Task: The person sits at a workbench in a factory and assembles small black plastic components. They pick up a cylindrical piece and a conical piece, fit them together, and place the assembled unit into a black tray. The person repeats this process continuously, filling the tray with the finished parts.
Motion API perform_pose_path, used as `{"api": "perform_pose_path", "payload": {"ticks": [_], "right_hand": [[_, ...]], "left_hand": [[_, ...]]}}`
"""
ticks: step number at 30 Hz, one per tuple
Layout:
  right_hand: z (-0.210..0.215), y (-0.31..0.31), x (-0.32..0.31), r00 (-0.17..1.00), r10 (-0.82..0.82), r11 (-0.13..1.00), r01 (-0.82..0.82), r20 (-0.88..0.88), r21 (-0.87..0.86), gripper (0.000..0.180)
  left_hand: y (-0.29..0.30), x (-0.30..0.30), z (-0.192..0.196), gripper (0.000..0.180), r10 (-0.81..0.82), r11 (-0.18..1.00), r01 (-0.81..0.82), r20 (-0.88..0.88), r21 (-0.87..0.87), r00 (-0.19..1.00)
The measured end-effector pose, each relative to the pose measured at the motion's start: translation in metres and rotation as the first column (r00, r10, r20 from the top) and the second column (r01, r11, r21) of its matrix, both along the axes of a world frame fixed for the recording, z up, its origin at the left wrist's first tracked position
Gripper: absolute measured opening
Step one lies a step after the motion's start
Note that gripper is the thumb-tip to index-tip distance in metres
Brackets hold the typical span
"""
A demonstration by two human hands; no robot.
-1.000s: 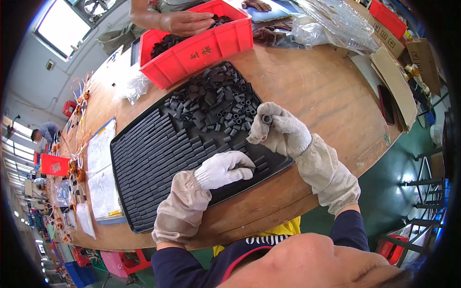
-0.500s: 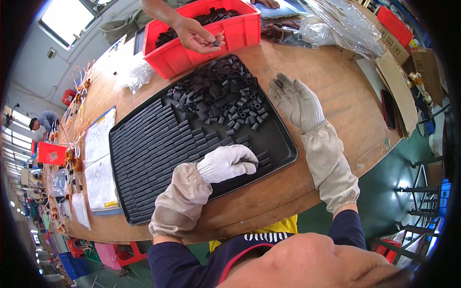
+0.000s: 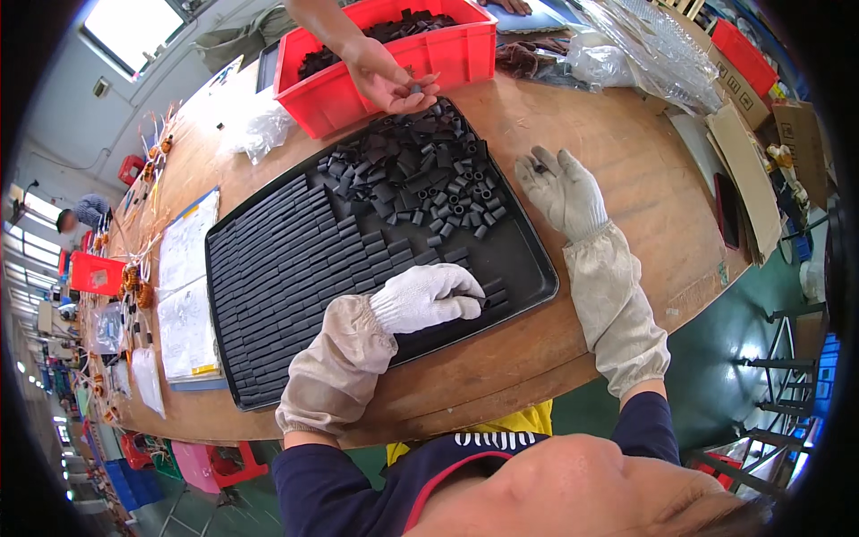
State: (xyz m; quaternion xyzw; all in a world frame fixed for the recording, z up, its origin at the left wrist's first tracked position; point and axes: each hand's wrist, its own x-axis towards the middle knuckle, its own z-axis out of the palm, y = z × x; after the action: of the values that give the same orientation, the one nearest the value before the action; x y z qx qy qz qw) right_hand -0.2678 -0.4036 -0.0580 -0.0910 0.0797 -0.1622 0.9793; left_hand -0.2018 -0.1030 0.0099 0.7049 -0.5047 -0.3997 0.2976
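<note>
My left hand [image 3: 428, 298], in a white knit glove, is over the front right of a black tray [image 3: 534, 285]. Its thumb and fingers pinch a short black tube [image 3: 486, 302], mostly hidden, beside the tray's laid pieces. Rows of black tubes [image 3: 286, 268] lie end to end across the left and middle of the tray. A loose heap of black tubes [image 3: 447, 183] fills its far right part. To the right of the tray, my gloved right hand [image 3: 565, 192] is palm up, with fingers apart and slightly curled. A small dark piece [image 3: 539, 166] appears to rest against those fingers.
A co-worker's bare hand [image 3: 394, 80] reaches over the heap with small pieces in its palm. Behind stands a red bin [image 3: 385, 63] of black pieces. Papers [image 3: 188, 286] lie left of the tray; clear plastic [image 3: 653, 58] and cardboard [image 3: 743, 170] are at the right.
My left hand stays over the front right of the tray, its fingers slightly shifted. My right hand's fingers have curled a little. The co-worker's hand has moved right and nearer. The view has shifted slightly.
</note>
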Motion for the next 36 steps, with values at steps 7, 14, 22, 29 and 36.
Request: {"api": "perform_pose_path", "payload": {"ticks": [7, 14, 22, 29, 36], "right_hand": [[0.010, -0.018, -0.002, 0.958, -0.266, 0.932, 0.228, -0.106, -0.283, 0.039], [0.004, -0.026, -0.006, 0.811, -0.583, 0.516, 0.326, -0.046, -0.792, 0.041], [0.013, 0.003, -0.017, 0.832, -0.518, -0.785, -0.370, 0.198, -0.497, 0.024], [0.018, 0.020, -0.011, 0.852, -0.504, -0.535, -0.181, 0.141, -0.825, 0.016], [0.026, 0.055, -0.011, 0.941, -0.289, -0.413, 0.042, 0.175, -0.910, 0.023]], "left_hand": [[0.000, 0.001, -0.001, 0.031, -0.002, 1.000, 0.002, 0.013, -0.015, 1.000], [0.001, 0.001, -0.007, 0.034, -0.008, 1.000, 0.009, 0.002, -0.023, 1.000], [0.002, 0.000, -0.004, 0.031, 0.000, 1.000, 0.000, 0.026, -0.014, 1.000], [0.001, 0.000, -0.004, 0.033, -0.006, 1.000, 0.007, 0.039, -0.028, 0.999], [0.003, 0.001, -0.002, 0.035, -0.013, 1.000, 0.013, 0.005, -0.018, 1.000]]}}
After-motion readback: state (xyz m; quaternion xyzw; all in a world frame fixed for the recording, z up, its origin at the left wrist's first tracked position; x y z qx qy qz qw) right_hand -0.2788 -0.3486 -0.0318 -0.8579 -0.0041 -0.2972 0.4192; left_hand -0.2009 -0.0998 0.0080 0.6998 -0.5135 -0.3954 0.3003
